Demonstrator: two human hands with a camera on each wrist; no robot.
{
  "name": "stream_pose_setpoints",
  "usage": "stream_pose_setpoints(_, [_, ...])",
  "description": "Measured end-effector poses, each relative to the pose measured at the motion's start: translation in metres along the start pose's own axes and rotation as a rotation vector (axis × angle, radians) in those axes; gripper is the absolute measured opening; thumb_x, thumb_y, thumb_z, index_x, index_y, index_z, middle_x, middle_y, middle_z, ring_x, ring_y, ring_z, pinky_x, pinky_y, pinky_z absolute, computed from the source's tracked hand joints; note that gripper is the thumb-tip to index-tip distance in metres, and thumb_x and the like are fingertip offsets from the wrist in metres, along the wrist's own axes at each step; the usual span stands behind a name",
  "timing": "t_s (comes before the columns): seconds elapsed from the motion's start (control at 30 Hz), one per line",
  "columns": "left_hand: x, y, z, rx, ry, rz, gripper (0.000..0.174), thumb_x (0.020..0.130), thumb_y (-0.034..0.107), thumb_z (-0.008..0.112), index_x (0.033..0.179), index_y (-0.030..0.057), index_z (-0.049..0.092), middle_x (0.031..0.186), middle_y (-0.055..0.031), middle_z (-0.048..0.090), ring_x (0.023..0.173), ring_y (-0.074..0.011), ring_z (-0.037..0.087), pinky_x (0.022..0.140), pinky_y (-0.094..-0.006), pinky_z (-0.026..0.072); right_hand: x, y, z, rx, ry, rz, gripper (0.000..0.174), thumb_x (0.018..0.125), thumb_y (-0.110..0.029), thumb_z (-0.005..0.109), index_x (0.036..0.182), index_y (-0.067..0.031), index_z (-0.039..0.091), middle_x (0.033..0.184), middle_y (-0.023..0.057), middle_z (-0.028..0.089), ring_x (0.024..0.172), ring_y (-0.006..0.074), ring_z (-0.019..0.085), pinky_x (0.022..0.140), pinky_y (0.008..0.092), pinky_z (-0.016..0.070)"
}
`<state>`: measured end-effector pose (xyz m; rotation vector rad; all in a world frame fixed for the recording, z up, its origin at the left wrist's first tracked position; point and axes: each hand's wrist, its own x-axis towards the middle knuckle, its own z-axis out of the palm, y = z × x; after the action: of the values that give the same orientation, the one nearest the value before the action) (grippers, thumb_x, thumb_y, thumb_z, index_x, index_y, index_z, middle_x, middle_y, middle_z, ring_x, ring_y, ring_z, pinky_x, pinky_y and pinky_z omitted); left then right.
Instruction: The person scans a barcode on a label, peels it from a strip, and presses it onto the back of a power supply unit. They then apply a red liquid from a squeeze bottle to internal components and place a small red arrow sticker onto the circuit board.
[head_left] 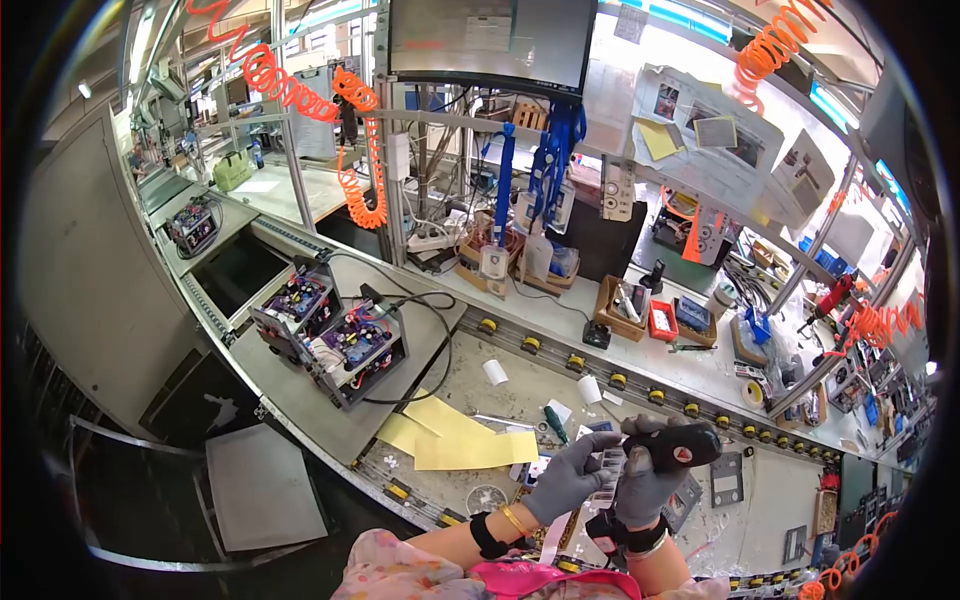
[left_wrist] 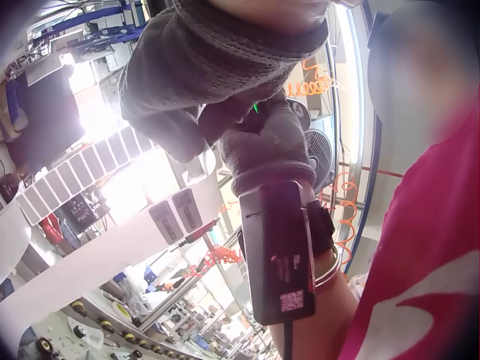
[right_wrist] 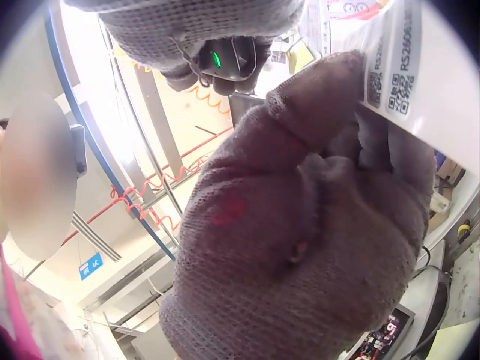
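Observation:
The gloved left hand [head_left: 568,487] pinches a strip of white labels [head_left: 608,474] between thumb and fingers. Printed codes show on the labels [right_wrist: 401,94] close to the left hand [right_wrist: 300,210] in the right wrist view. Curled round a black handheld device [head_left: 685,447] is the gloved right hand [head_left: 643,490], just right of the strip. A green light glows on the device [right_wrist: 238,60] under the right hand [right_wrist: 202,30]. In the left wrist view the label strip [left_wrist: 82,169] hangs beside the left hand [left_wrist: 202,67]; whether the right hand touches it, I cannot tell.
Yellow sheets [head_left: 460,440], a green-handled tool [head_left: 555,422] and white rolls [head_left: 495,372] lie on the bench. Two open electronic units [head_left: 355,350] with a black cable stand at left. A roller rail [head_left: 617,380] runs behind, with small boxes [head_left: 662,320] beyond it.

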<state>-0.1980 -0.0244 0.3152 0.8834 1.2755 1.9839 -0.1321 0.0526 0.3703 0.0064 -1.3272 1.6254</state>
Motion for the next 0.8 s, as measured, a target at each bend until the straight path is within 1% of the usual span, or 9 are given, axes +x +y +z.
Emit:
stream_pose_setpoints(0.07, [-0.004, 0.015, -0.002, 0.083, -0.015, -0.044, 0.051, 0.079, -0.005, 0.059, 0.128, 0.0043, 0.047, 0.088, 0.0033, 0.054, 0.071, -0.0016, 0.048, 0.064, -0.0184, 0.0441, -0.001, -0.001, 0.003, 0.021, 0.014, -0.039, 0.057, 0.08, 0.002, 0.064, 0.13, -0.0038, 0.036, 0.107, 0.013, 0.06, 0.099, 0.027, 0.06, 0.088, 0.0429, 0.0494])
stream_pose_setpoints(0.2, [-0.006, 0.016, 0.002, 0.165, 0.054, 0.066, 0.052, 0.078, -0.003, 0.06, 0.128, 0.0088, 0.05, 0.077, 0.0042, 0.05, 0.063, -0.0022, 0.044, 0.061, -0.018, 0.0421, -0.005, -0.001, 0.002, -0.035, 0.089, 0.053, 0.059, 0.08, -0.01, 0.07, 0.129, -0.0059, 0.038, 0.108, 0.0083, 0.058, 0.099, 0.0231, 0.058, 0.091, 0.04, 0.0458])
stream_pose_setpoints(0.3, [-0.01, 0.014, 0.001, 0.039, 0.034, -0.016, 0.051, 0.078, 0.0, 0.064, 0.126, 0.0053, 0.05, 0.079, 0.0027, 0.052, 0.069, -0.0027, 0.048, 0.065, -0.0198, 0.0442, -0.008, 0.0, -0.003, -0.056, 0.081, 0.058, 0.059, 0.079, -0.002, 0.066, 0.13, -0.0057, 0.038, 0.106, 0.0072, 0.056, 0.102, 0.0231, 0.057, 0.092, 0.0393, 0.0449])
stream_pose_setpoints(0.33, [-0.011, 0.014, 0.001, 0.015, 0.032, -0.026, 0.05, 0.078, 0.001, 0.064, 0.126, 0.0036, 0.049, 0.08, 0.002, 0.053, 0.071, -0.003, 0.049, 0.066, -0.0206, 0.0449, -0.007, -0.007, 0.003, -0.026, 0.046, 0.048, 0.059, 0.079, -0.002, 0.066, 0.131, -0.0052, 0.037, 0.108, 0.0091, 0.057, 0.102, 0.0243, 0.058, 0.091, 0.0398, 0.0458])
stream_pose_setpoints(0.37, [-0.012, 0.016, 0.0, 0.045, 0.028, -0.026, 0.049, 0.078, 0.0, 0.064, 0.125, 0.0018, 0.049, 0.08, 0.0018, 0.053, 0.071, -0.0032, 0.049, 0.066, -0.0209, 0.0449, -0.007, -0.005, -0.002, -0.006, 0.031, 0.021, 0.06, 0.078, 0.01, 0.061, 0.131, 0.0006, 0.036, 0.11, 0.0158, 0.059, 0.102, 0.0276, 0.06, 0.091, 0.0396, 0.0474])
stream_pose_setpoints(0.43, [-0.012, 0.021, 0.004, 0.06, 0.051, 0.029, 0.045, 0.078, 0.0, 0.063, 0.121, -0.0017, 0.049, 0.081, 0.0013, 0.053, 0.069, -0.0035, 0.049, 0.065, -0.0205, 0.0442, -0.006, -0.006, 0.0, 0.055, -0.009, -0.031, 0.057, 0.079, 0.008, 0.063, 0.129, -0.0001, 0.037, 0.11, 0.0165, 0.06, 0.102, 0.029, 0.061, 0.091, 0.0409, 0.0478])
stream_pose_setpoints(0.63, [-0.015, 0.018, 0.003, 0.211, 0.018, -0.042, 0.047, 0.076, -0.001, 0.063, 0.121, -0.0025, 0.049, 0.081, 0.0018, 0.052, 0.068, -0.0028, 0.047, 0.062, -0.0189, 0.0424, -0.009, -0.006, -0.004, 0.077, -0.042, -0.053, 0.059, 0.082, 0.002, 0.065, 0.132, -0.001, 0.035, 0.112, 0.0164, 0.059, 0.106, 0.0302, 0.059, 0.091, 0.0432, 0.0482])
stream_pose_setpoints(0.73, [-0.016, 0.021, 0.008, 0.214, 0.019, -0.01, 0.052, 0.074, -0.005, 0.061, 0.124, 0.0035, 0.05, 0.091, -0.0016, 0.059, 0.065, -0.0043, 0.048, 0.062, -0.0209, 0.0457, -0.011, -0.008, -0.006, 0.043, -0.003, -0.087, 0.059, 0.082, 0.002, 0.064, 0.133, -0.0016, 0.035, 0.113, 0.0161, 0.059, 0.105, 0.0306, 0.059, 0.091, 0.0433, 0.0484])
stream_pose_setpoints(0.8, [-0.017, 0.018, 0.01, 0.151, 0.016, -0.014, 0.052, 0.074, -0.005, 0.061, 0.124, 0.0034, 0.05, 0.094, -0.001, 0.059, 0.066, -0.0043, 0.048, 0.063, -0.0207, 0.0457, -0.013, -0.009, -0.008, 0.053, -0.008, -0.092, 0.059, 0.082, 0.003, 0.064, 0.133, -0.0015, 0.035, 0.113, 0.0159, 0.059, 0.105, 0.0308, 0.059, 0.091, 0.0431, 0.0486])
